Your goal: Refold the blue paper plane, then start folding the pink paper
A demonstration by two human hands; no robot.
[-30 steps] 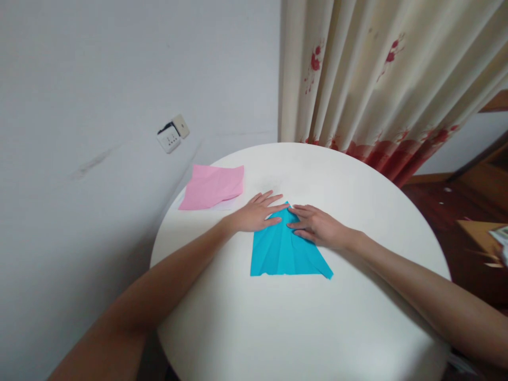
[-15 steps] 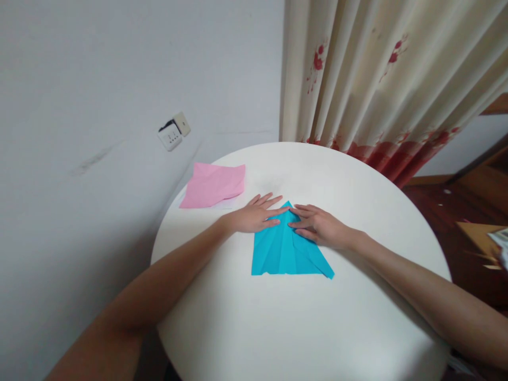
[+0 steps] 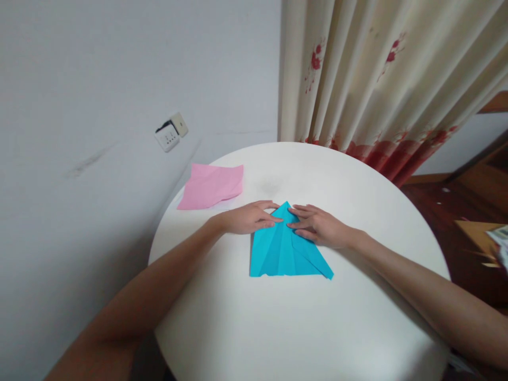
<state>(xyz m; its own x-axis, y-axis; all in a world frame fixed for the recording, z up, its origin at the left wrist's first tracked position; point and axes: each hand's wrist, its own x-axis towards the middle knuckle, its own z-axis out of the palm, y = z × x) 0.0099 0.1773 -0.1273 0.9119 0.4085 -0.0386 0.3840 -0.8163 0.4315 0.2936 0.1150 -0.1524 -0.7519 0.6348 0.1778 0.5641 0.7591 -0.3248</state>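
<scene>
A blue sheet of paper [image 3: 273, 254] lies on the white round table, folded to a point at its far end. Creases fan down from that point, and a folded flap runs along its right side. My left hand [image 3: 250, 217] holds the left slanting edge, thumb and forefinger on top; its other fingers are bent at the edge, their tips partly hidden. A thin shadow shows along the paper's left side. My right hand [image 3: 319, 225] rests on the right slope with fingers stretched out, pressing the paper near the tip.
A creased pink sheet of paper [image 3: 212, 185] lies at the table's far left, over something white. The white tabletop [image 3: 293, 328] reaches toward me. Behind it are a wall with a socket [image 3: 167, 137] and a cream curtain [image 3: 357, 79] with red flowers.
My left hand has drawn back slightly to the left, and its spread fingers have bent in at the paper's edge. My right hand stays in place on the paper.
</scene>
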